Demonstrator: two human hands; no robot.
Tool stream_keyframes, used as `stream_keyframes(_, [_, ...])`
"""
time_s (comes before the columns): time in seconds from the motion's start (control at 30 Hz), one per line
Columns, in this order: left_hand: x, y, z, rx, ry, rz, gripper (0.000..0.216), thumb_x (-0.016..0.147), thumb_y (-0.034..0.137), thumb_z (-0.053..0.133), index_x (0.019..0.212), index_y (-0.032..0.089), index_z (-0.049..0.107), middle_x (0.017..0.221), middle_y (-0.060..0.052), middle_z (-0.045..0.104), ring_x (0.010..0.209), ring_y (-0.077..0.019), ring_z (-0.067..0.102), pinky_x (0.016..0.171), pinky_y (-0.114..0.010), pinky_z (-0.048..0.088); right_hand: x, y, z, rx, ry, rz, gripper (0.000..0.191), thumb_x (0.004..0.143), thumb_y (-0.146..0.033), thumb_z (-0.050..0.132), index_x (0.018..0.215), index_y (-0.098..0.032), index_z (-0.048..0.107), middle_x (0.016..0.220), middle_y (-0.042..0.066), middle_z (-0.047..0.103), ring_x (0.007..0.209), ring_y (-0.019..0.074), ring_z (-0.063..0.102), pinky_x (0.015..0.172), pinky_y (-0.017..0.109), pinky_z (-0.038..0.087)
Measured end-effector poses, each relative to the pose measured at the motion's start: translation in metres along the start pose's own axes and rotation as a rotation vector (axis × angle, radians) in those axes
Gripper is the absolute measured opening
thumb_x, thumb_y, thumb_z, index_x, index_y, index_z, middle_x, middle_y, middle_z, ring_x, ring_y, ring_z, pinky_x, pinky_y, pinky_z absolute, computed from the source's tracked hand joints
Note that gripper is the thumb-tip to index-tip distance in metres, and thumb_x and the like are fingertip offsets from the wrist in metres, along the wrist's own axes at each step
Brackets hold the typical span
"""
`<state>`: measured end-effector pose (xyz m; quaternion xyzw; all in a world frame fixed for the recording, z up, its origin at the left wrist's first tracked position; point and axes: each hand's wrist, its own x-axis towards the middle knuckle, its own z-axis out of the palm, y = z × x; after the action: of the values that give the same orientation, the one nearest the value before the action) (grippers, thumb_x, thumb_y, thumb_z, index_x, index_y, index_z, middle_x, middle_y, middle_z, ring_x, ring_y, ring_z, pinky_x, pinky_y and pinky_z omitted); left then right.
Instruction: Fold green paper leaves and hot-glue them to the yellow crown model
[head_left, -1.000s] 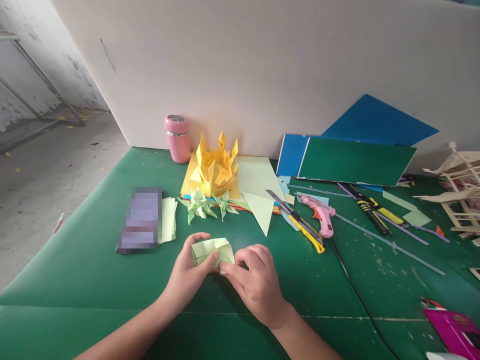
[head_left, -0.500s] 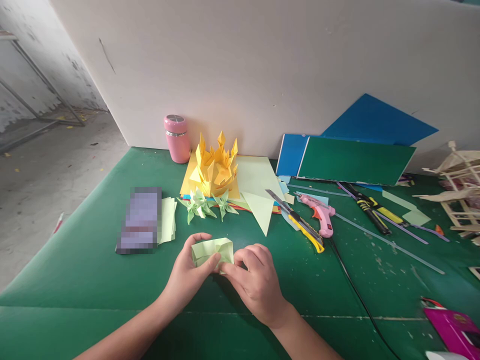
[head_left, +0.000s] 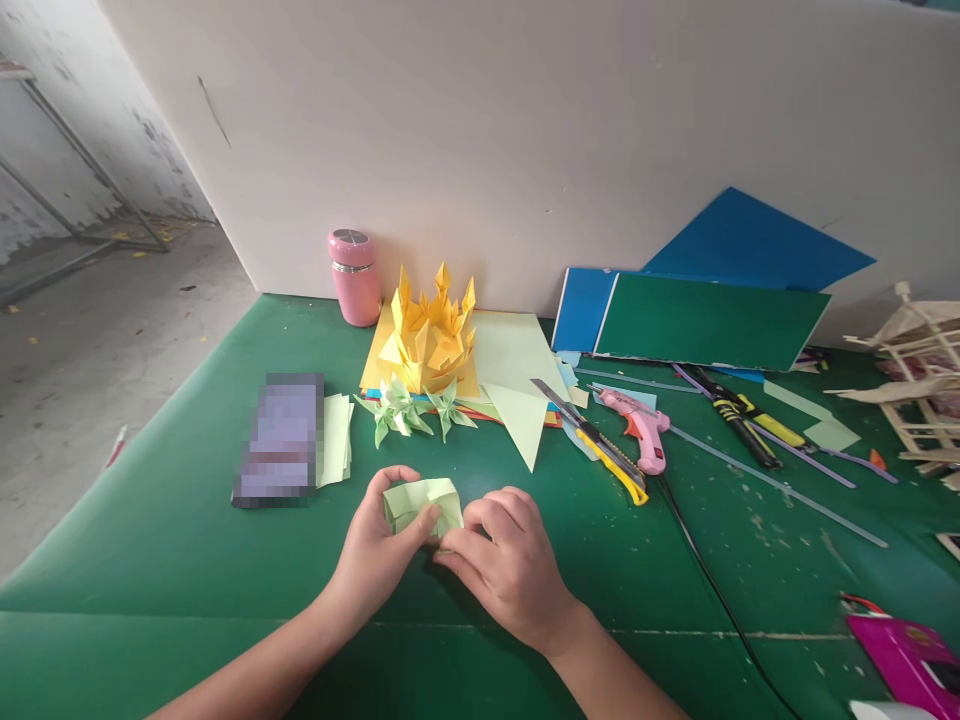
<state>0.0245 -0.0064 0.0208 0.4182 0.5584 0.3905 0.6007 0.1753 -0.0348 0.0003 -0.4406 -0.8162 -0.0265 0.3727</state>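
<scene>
Fingers of the left hand [head_left: 371,545] wrap behind a small pale green piece of folded paper [head_left: 444,490], with the thumb pressed across its front, so it is gripped firmly at its left side. Thumb and forefinger of the right hand [head_left: 517,570] close on its lower right corner; the other fingers are curled in, and exactly how the tips meet beneath the edge cannot be told. Both hands hold the paper just above the green tabletop [head_left: 225,580], in front of the body, its upper part standing open like a shallow pocket.

The step in hand looks to be shaping or creasing a fold at that corner. Judged from this grip, the next move calls for the left thumb to pin the layers steady while the right fingertips pinch the crease sharp; thin paper like this could slip or buckle under uneven pressure.

Beyond the hands, to the left, a neat stack of pale green paper slips [head_left: 337,440] lies beside a dark, blurred rectangular object [head_left: 281,440]. Straight ahead sit green-and-white folded-paper flowers [head_left: 401,408], well apart from the hands. To the right lie a yellow-and-black utility knife [head_left: 613,468], its blade out, and a pink glue gun [head_left: 637,425]. Farther back, a yellow folded-paper crown [head_left: 421,355] rests on stacked coloured sheets [head_left: 517,345], and a pink cylindrical flask [head_left: 355,285] stands against the pale upright panel [head_left: 465,130].
</scene>
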Motion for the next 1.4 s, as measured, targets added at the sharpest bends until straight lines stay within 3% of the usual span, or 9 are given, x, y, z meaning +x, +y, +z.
stream_keyframes(0.2, [-0.002,0.001,0.001,0.087,0.027,0.028,0.039,0.062,0.038,0.069,0.087,0.023,0.044,0.051,0.012,0.052,0.043,-0.0104,0.05,0.044,-0.021,0.04,-0.002,0.003,0.002,-0.097,0.012,0.041,0.012,0.089,-0.022,0.054,0.085,-0.023,0.066,0.077,0.002,0.049,0.079,0.0175,0.045,0.079,0.032,0.037])
stream_keyframes(0.57, [0.001,-0.001,-0.001,0.069,0.002,0.02,0.038,0.064,0.035,0.069,0.09,0.023,0.044,0.055,0.01,0.054,0.047,-0.0109,0.055,0.047,-0.021,0.044,-0.001,0.006,0.001,-0.085,0.04,0.061,0.021,0.088,-0.013,0.05,0.073,-0.022,0.061,0.077,0.002,0.048,0.078,0.0179,0.044,0.077,0.033,0.037])
stream_keyframes(0.67, [0.001,-0.001,-0.001,0.008,0.017,0.021,0.039,0.064,0.036,0.07,0.09,0.023,0.044,0.061,0.008,0.059,0.053,-0.0112,0.058,0.052,-0.022,0.049,-0.003,0.008,-0.001,0.09,-0.008,0.107,0.013,0.086,-0.016,0.053,0.093,-0.024,0.06,0.086,0.004,0.052,0.082,0.0188,0.049,0.076,0.034,0.042])
stream_keyframes(0.73, [0.001,-0.002,-0.001,-0.028,0.011,0.021,0.04,0.065,0.036,0.071,0.091,0.023,0.043,0.064,0.008,0.061,0.056,-0.0113,0.059,0.055,-0.023,0.051,-0.004,0.01,-0.003,0.305,-0.014,0.209,0.029,0.085,-0.017,0.051,0.114,-0.022,0.052,0.097,0.006,0.054,0.086,0.0187,0.053,0.077,0.033,0.047])
stream_keyframes(0.8, [0.001,-0.003,-0.001,-0.034,-0.002,0.022,0.041,0.066,0.037,0.071,0.092,0.023,0.043,0.063,0.008,0.061,0.055,-0.0109,0.058,0.053,-0.021,0.049,-0.004,0.011,-0.003,0.511,-0.01,0.336,0.035,0.088,-0.018,0.045,0.122,-0.02,0.044,0.099,0.007,0.058,0.086,0.0171,0.057,0.076,0.031,0.05])
stream_keyframes(0.9, [-0.001,-0.005,-0.001,-0.028,-0.012,0.022,0.043,0.066,0.038,0.072,0.093,0.024,0.043,0.059,0.009,0.059,0.05,-0.0101,0.054,0.047,-0.019,0.044,-0.002,0.01,-0.002,0.651,-0.058,0.434,0.019,0.092,-0.026,0.043,0.106,-0.02,0.055,0.085,0.003,0.062,0.076,0.0151,0.059,0.068,0.026,0.05])
stream_keyframes(0.97, [-0.002,-0.005,-0.001,-0.031,-0.019,0.028,0.044,0.064,0.039,0.072,0.093,0.024,0.043,0.058,0.009,0.059,0.048,-0.0099,0.053,0.046,-0.019,0.043,0.0,0.009,0.0,0.655,-0.091,0.456,0.019,0.092,-0.033,0.046,0.091,-0.02,0.058,0.078,0.001,0.061,0.07,0.0144,0.057,0.06,0.023,0.047])
stream_keyframes(1.17, [-0.003,-0.002,0.0,0.021,-0.038,0.025,0.046,0.061,0.042,0.073,0.096,0.022,0.052,0.058,0.007,0.059,0.051,-0.0118,0.053,0.05,-0.022,0.045,0.001,0.007,0.005,0.589,-0.141,0.545,0.03,0.091,-0.041,0.047,0.069,-0.021,0.05,0.062,-0.002,0.049,0.06,0.0135,0.048,0.055,0.023,0.038])
stream_keyframes(1.4, [-0.001,-0.002,-0.001,0.018,-0.075,-0.016,0.041,0.057,0.043,0.076,0.087,0.019,0.063,0.079,0.0,0.067,0.068,-0.0154,0.058,0.063,-0.025,0.05,-0.001,0.007,0.008,0.572,-0.166,0.561,0.033,0.091,-0.034,0.044,0.061,-0.022,0.039,0.059,-0.003,0.042,0.059,0.0144,0.043,0.056,0.025,0.035])
